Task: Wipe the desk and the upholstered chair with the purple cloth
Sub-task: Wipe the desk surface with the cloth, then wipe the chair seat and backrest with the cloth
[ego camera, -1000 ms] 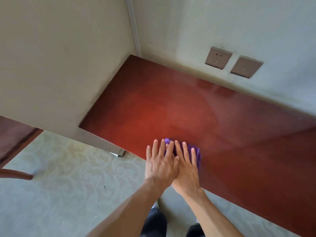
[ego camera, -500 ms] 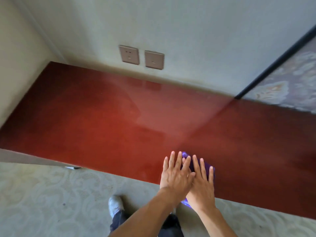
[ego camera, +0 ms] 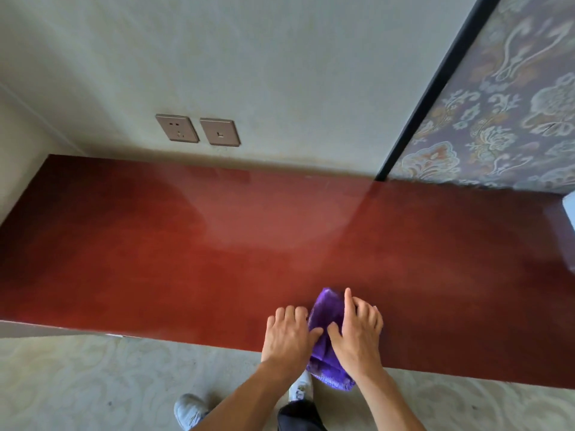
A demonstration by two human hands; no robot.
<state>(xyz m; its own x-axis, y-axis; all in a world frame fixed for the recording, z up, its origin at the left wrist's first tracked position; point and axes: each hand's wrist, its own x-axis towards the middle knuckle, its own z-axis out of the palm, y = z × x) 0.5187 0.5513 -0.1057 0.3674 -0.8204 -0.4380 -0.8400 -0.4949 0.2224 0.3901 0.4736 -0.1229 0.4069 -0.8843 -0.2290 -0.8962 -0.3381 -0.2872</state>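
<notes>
1. The purple cloth [ego camera: 326, 318] is lying bunched at the near edge of the desk [ego camera: 186, 244], its lower end hanging over that edge.
2. The left hand [ego camera: 287, 332] is gripping the cloth's left side, fingers curled and thumb on the fabric.
3. The right hand [ego camera: 357, 331] is gripping the right side, forefinger stretched forward and the other fingers bent.
4. Two wall sockets [ego camera: 197, 129] are sitting above the desk's far edge.

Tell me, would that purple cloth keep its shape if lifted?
Probably not: the purple cloth lies bunched between the left hand and right hand and droops over the desk edge, so likely floppy and light. It should slide easily on the glossy top.
</notes>
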